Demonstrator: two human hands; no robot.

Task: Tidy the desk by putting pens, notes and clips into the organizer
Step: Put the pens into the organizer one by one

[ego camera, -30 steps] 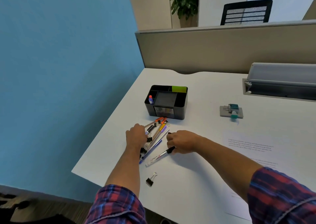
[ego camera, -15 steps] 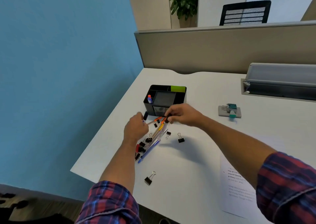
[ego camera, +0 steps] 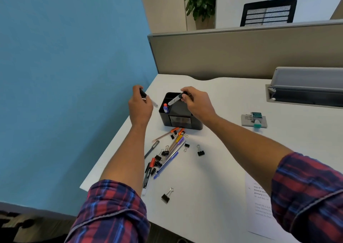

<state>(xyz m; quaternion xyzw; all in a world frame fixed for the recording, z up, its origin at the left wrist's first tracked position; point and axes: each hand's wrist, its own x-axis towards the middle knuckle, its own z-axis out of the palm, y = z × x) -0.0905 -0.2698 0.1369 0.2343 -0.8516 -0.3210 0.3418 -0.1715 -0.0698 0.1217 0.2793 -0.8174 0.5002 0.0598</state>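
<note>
Marker [ego camera: 175, 99] pinched in the right hand [ego camera: 197, 103] slants down-left, tip over the organizer [ego camera: 181, 120] near the surface's far left corner. Left hand [ego camera: 140, 106] grips another pen [ego camera: 147, 98] just left of it, farther out.

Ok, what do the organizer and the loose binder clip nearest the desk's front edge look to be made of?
Organizer: probably moulded plastic, black and fairly matte, with rounded corners and thin divider walls; its front panel looks glossier, perhaps a clear window. Binder clip: looks like black-coated metal with bare silvery wire handles that catch the light. Neither can be confirmed from the head view.
</note>
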